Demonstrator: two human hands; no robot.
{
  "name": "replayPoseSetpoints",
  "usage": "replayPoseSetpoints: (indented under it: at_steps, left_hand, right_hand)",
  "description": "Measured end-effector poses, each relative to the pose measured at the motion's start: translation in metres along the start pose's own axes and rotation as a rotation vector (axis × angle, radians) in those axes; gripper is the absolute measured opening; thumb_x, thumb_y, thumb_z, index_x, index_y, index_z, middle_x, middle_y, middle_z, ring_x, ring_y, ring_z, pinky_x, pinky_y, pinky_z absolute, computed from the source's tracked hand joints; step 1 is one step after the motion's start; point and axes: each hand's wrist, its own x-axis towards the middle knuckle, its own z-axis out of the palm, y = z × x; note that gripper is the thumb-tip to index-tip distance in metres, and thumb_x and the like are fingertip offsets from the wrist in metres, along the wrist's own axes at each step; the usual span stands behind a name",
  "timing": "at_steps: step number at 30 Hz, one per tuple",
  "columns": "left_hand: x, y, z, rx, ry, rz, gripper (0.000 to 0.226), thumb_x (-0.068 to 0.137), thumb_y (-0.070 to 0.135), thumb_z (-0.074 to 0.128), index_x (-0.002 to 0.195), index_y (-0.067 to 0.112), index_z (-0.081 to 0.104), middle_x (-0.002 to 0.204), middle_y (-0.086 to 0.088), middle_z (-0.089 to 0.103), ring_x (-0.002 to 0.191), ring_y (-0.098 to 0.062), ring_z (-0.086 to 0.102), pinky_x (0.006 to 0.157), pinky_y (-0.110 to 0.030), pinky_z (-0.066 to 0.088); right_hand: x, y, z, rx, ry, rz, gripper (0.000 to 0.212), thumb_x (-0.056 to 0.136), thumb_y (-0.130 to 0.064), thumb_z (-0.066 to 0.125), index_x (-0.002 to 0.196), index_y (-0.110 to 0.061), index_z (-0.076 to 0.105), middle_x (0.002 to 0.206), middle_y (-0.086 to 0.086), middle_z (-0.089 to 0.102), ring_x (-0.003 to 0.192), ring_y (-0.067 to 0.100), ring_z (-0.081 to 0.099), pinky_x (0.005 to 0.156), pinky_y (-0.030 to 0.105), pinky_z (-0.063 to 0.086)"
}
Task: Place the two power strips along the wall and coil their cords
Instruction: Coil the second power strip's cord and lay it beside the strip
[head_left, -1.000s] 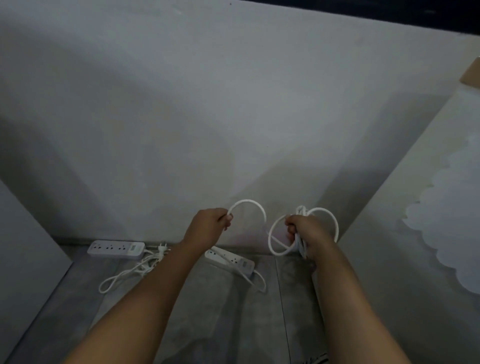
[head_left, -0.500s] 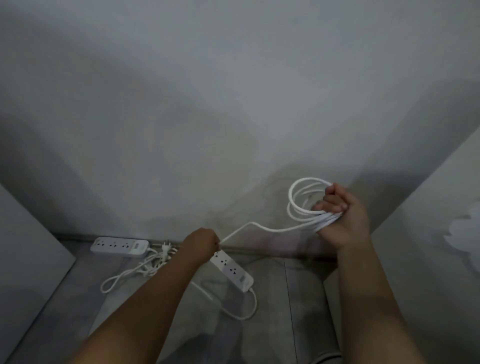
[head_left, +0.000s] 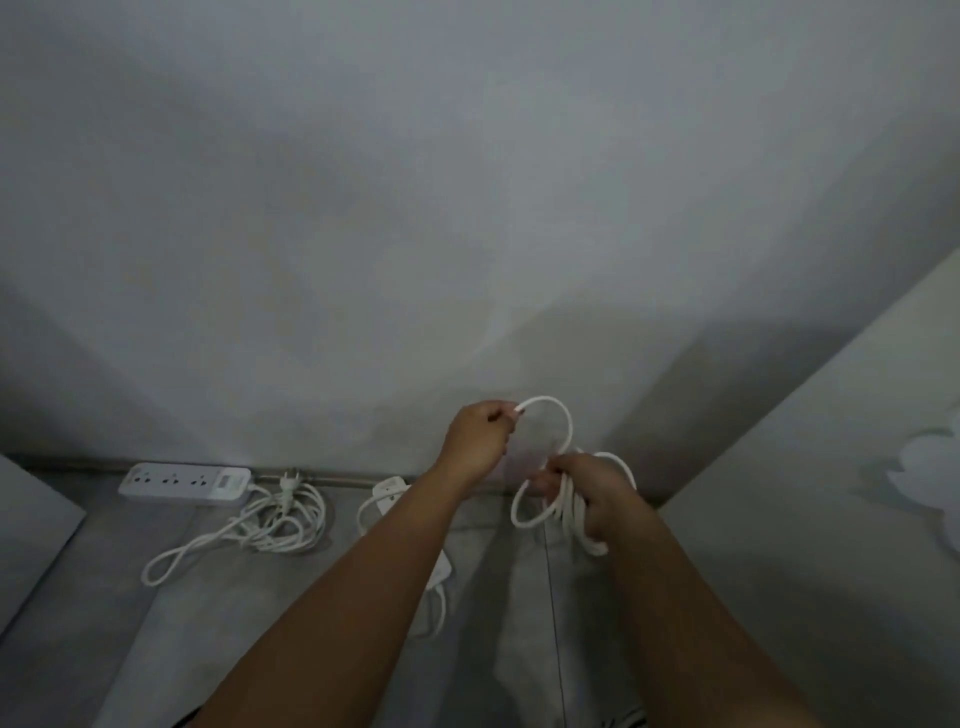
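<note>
Head view: one power strip (head_left: 184, 483) lies along the wall (head_left: 467, 208), its cord (head_left: 270, 525) heaped beside it. The second strip (head_left: 392, 491) sits under my left arm. My right hand (head_left: 587, 493) grips its gathered cord loops (head_left: 568, 423) and my left hand (head_left: 480, 436) pinches the next loop; I judge this coiling not yet finished.

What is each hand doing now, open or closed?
Left hand: closed, pinching the cord.
Right hand: closed around the coil of that cord.
</note>
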Motion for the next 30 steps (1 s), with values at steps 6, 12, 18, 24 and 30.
replayPoseSetpoints:
  at_steps: [6,12,18,24,30]
  left_hand:
    - [-0.016,-0.012,-0.004,0.060,-0.180,0.019,0.021,0.090,0.006,0.054,0.096,0.011,0.073,0.073,-0.007,0.061,0.067,-0.018,0.054,0.067,-0.030,0.048]
    - [-0.037,-0.039,-0.025,0.507,-0.529,0.000,0.032,0.100,0.032,0.042,0.094,0.011,0.065,0.097,-0.006,0.063,0.087,-0.016,0.057,0.084,-0.028,0.044]
    - [-0.061,-0.066,-0.013,0.745,-0.878,-0.290,0.057,0.103,0.043,0.023,0.125,0.006,0.062,0.134,-0.013,0.058,0.109,-0.015,0.052,0.101,-0.026,0.035]
    - [-0.062,-0.059,0.009,0.439,-0.857,-0.383,0.068,0.090,0.068,0.032,0.147,0.031,0.030,0.156,0.008,0.027,0.141,-0.014,0.031,0.113,-0.038,0.023]
    - [-0.067,-0.062,0.050,0.288,-0.520,-0.041,0.095,0.077,0.045,0.074,0.150,0.031,0.015,0.156,0.007,0.020,0.145,-0.015,0.020,0.114,-0.027,0.024]
  right_hand:
    - [0.011,-0.014,-0.003,0.608,-0.234,0.007,0.019,0.092,-0.001,0.037,0.085,-0.003,0.054,0.085,0.016,0.067,0.074,0.024,0.068,0.073,0.035,0.056]
    - [-0.006,-0.044,0.008,0.856,-0.536,-0.138,0.017,0.058,-0.012,0.069,0.071,-0.011,0.058,0.068,0.000,0.061,0.068,0.016,0.064,0.090,0.032,0.046]
    - [-0.016,-0.061,0.000,0.919,-0.527,-0.283,0.023,0.081,-0.021,0.058,0.060,-0.017,0.049,0.048,-0.007,0.051,0.053,0.008,0.059,0.112,0.032,0.025]
    - [-0.012,-0.060,-0.020,1.019,-0.403,-0.270,0.038,0.097,-0.022,0.049,0.060,-0.015,0.051,0.051,-0.006,0.053,0.059,0.008,0.058,0.091,0.020,0.042]
    - [-0.002,-0.056,-0.014,1.016,-0.338,-0.182,0.037,0.097,-0.022,0.052,0.060,-0.015,0.052,0.048,-0.007,0.052,0.058,0.008,0.055,0.103,0.017,0.033]
